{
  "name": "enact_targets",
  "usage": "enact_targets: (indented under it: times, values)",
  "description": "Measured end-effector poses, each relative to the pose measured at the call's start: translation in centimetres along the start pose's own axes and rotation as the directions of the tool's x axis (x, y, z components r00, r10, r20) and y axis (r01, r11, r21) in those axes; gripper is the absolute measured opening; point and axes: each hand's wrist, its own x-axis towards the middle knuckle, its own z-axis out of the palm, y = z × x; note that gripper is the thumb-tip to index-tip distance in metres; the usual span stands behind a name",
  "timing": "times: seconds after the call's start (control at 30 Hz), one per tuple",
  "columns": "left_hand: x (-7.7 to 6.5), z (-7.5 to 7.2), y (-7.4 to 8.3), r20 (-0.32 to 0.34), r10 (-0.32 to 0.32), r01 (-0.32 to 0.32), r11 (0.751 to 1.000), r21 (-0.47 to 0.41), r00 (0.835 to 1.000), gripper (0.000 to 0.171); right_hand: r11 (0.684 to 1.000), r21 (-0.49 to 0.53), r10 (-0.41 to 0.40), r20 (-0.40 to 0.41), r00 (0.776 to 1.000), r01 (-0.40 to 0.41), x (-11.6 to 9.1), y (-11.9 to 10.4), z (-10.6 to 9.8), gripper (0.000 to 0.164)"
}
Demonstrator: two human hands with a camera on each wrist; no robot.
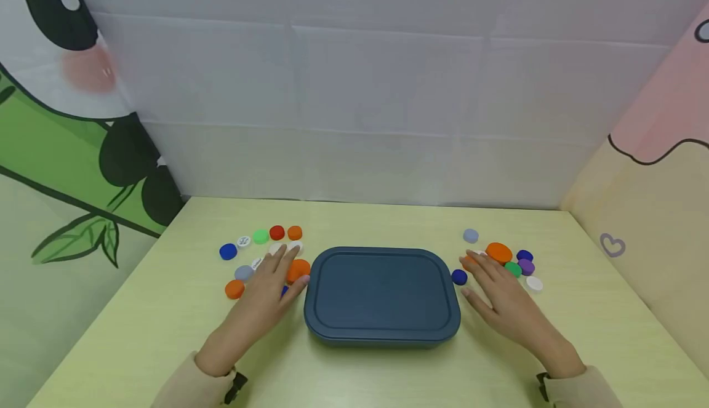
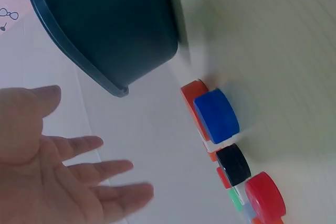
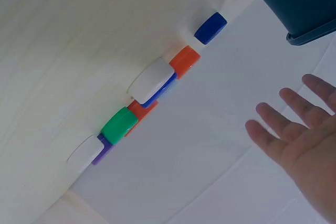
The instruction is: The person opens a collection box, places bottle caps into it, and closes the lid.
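A dark blue lidded box (image 1: pixel 382 294) stands in the middle of the table, its lid on top. My left hand (image 1: pixel 266 294) hovers over a group of bottle caps to the box's left, fingers spread and holding nothing. Beneath and around it lie an orange cap (image 1: pixel 298 270), a blue cap (image 2: pixel 216 116), a black cap (image 2: pixel 233 164) and a red cap (image 2: pixel 265 196). My right hand (image 1: pixel 506 303) is spread above the caps on the right, also holding nothing. Near its fingers are a dark blue cap (image 1: pixel 459 277), a green cap (image 3: pixel 119 125) and a white cap (image 3: pixel 152 81).
The pale wooden table (image 1: pixel 376 383) ends at a grey-white backdrop (image 1: pixel 382 88). Cartoon-printed side walls rise at left and right. A blue cap (image 1: pixel 228 252) marks the left group's outer edge, a white cap (image 1: pixel 534 284) the right group's.
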Motion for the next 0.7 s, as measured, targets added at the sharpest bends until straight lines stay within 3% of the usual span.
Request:
enact_targets:
  times: [0.1, 0.2, 0.4, 0.7]
  values:
    - [0.0, 0.1, 0.3, 0.017, 0.037, -0.036, 0.995, -0.09, 0.999, 0.061, 0.999, 0.045, -0.031, 0.0, 1.0, 0.031, 0.2, -0.3, 0.1, 0.05]
    - [0.0, 0.4, 0.6, 0.029, 0.077, -0.073, 0.99, -0.122, 0.997, 0.058, 0.993, 0.098, -0.062, 0.004, 0.998, 0.061, 0.3, -0.6, 0.1, 0.045]
    - [0.3, 0.6, 1.3, 0.051, 0.17, -0.163, 0.98, -0.116, 0.984, 0.053, 0.977, 0.192, -0.104, 0.039, 0.994, 0.095, 0.8, -0.7, -0.2, 0.037]
    - [0.6, 1.3, 1.7, 0.11, 0.206, -0.197, 0.976, -0.092, 0.972, 0.055, 0.962, 0.2, -0.198, 0.056, 0.979, 0.184, 1.1, -0.1, 0.0, 0.034]
